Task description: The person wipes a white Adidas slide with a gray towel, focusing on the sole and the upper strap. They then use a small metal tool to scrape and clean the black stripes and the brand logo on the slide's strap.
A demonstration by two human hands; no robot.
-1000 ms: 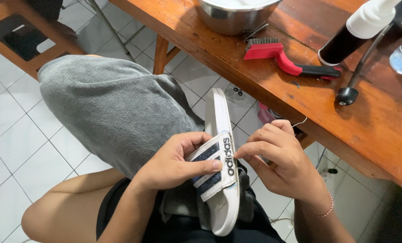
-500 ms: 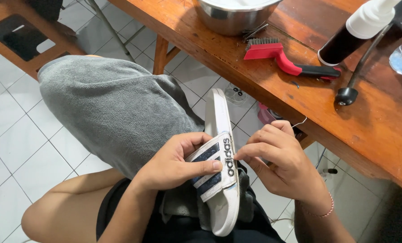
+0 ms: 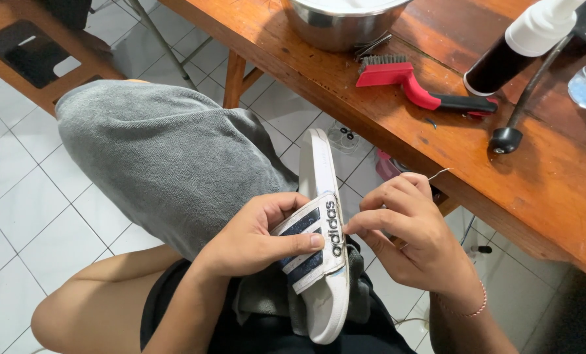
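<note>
We note: left hand [image 3: 253, 239] fingers clamp the white striped rubber slide sandal [image 3: 322, 259]; right hand [image 3: 414, 239] fingers pinch its strap edge. Nearby: grey towel [image 3: 162, 151], red-handled brush [image 3: 411, 82] on wooden table [image 3: 555, 196].

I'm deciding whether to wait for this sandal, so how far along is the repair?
Midway, it seems. The white slide sandal lies on a grey towel across the lap. The left hand presses its striped strap down; the right hand pinches at the strap's edge, a thin thread or needle showing above the fingers. The red brush lies unused on the wooden table.
</note>
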